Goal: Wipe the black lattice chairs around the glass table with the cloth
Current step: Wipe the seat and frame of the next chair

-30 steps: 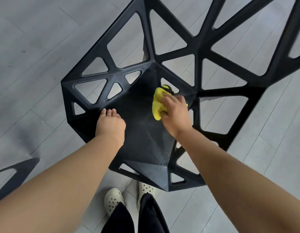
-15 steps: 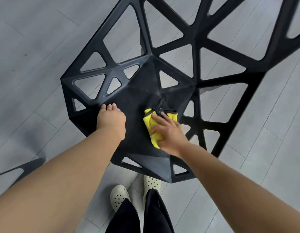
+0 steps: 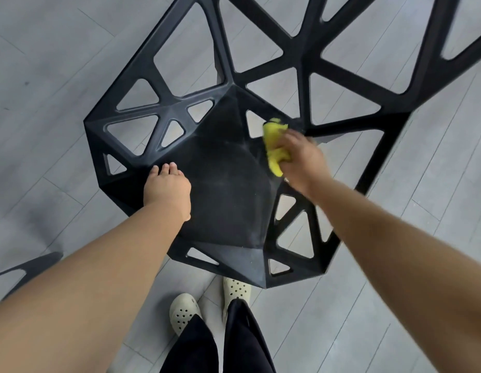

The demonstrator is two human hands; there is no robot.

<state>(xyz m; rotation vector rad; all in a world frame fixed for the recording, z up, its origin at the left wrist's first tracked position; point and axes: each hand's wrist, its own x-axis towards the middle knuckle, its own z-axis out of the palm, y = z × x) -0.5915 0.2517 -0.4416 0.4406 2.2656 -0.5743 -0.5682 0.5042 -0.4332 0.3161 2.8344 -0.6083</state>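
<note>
A black lattice chair [image 3: 228,189] with triangular cut-outs stands below me, its seat dusty and its backrest rising to the upper right. My right hand [image 3: 301,160] holds a bunched yellow cloth [image 3: 274,144] against the far right part of the seat, near the backrest joint. My left hand [image 3: 166,189] rests on the seat's left edge, fingers lying flat on the plastic.
Grey plank floor [image 3: 59,76] surrounds the chair. Part of a second black chair [image 3: 26,270] shows at the lower left edge. My feet in pale perforated clogs [image 3: 184,312] stand just in front of the seat.
My right hand has swept the cloth from the seat's near middle back up to the far right corner by the backrest. The left hand has stayed on the left edge.
</note>
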